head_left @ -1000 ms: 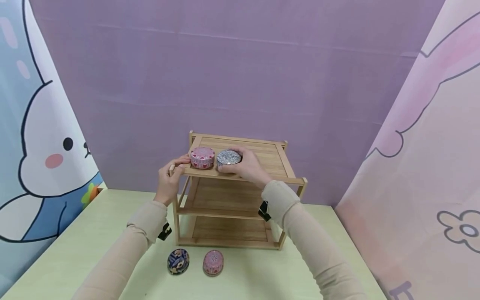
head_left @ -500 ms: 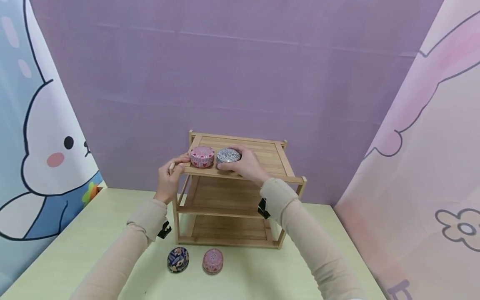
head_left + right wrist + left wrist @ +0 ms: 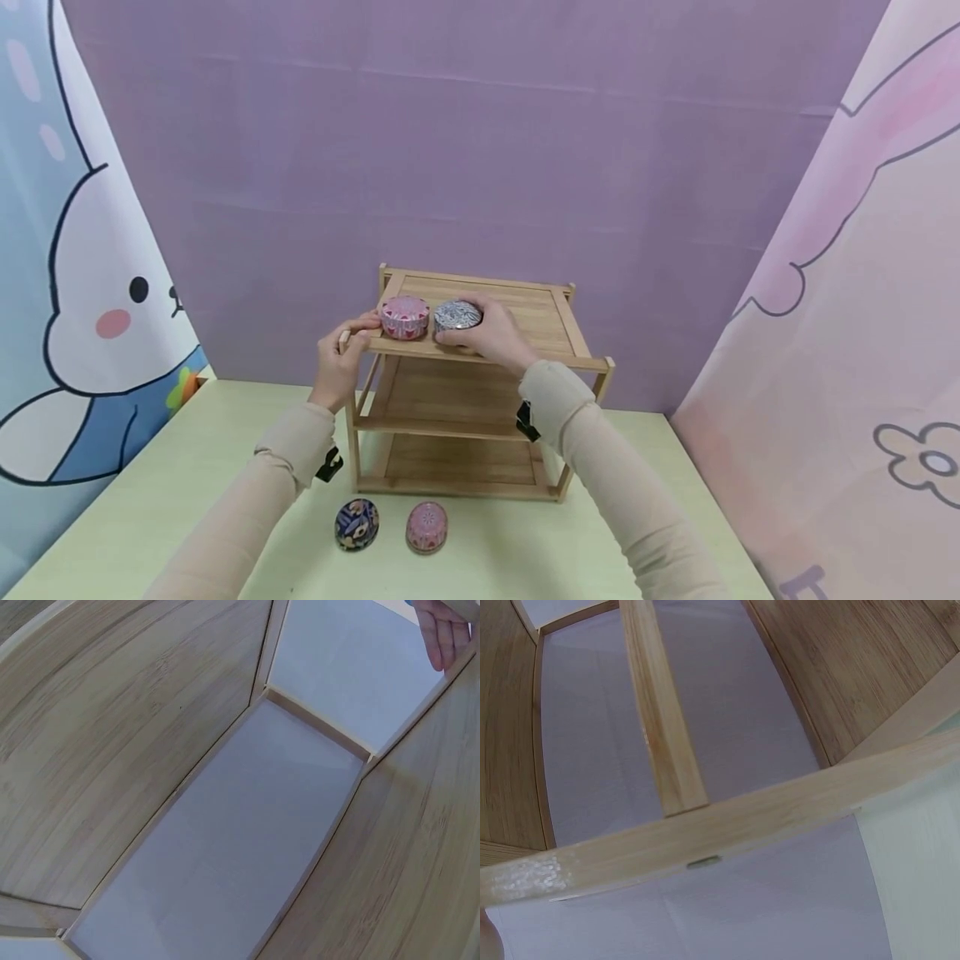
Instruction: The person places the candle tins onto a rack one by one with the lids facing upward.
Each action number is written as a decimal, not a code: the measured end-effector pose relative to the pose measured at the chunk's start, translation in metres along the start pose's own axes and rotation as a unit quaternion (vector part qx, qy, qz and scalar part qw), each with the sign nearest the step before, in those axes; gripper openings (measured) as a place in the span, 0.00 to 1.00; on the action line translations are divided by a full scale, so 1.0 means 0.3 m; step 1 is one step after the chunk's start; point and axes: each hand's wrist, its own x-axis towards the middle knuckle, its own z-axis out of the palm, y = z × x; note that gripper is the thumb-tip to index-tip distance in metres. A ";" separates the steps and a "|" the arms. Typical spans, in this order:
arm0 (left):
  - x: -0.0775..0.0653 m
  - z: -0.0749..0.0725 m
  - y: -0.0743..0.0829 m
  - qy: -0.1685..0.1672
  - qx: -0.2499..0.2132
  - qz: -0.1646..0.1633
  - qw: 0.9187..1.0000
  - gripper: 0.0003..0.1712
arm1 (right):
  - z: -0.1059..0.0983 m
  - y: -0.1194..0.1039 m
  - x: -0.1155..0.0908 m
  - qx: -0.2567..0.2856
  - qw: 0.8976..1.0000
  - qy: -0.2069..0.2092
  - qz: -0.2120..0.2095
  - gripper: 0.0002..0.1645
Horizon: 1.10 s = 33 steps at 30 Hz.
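On the top board of a three-tier wooden rack, two round tins stand side by side near the front left corner. My right hand grips the blue-and-white patterned tin, thumb in front and fingers behind. Just left of it is a pink tin with red hearts. My left hand holds the rack's front left corner, its fingertips close to the pink tin; whether they touch it I cannot tell. Some of its fingers show below the top board in the right wrist view. Both tins are outside the wrist views.
A dark blue patterned oval tin and a pink oval tin lie on the pale green table before the rack. A purple backdrop rises behind, with printed cloth panels at both sides.
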 end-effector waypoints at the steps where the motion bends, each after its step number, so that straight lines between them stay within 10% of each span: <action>1: 0.000 0.001 0.003 0.000 -0.003 -0.001 1.000 0.12 | 0.000 0.001 0.000 -0.003 1.000 0.001 0.000 0.46; 10: -0.019 0.014 0.084 0.003 0.013 0.002 1.000 0.13 | 0.001 0.012 0.005 -0.013 1.000 -0.011 0.002 0.48; 33: -0.014 0.020 0.089 0.001 0.017 0.000 1.000 0.13 | -0.001 0.016 0.018 -0.012 1.000 -0.023 0.013 0.48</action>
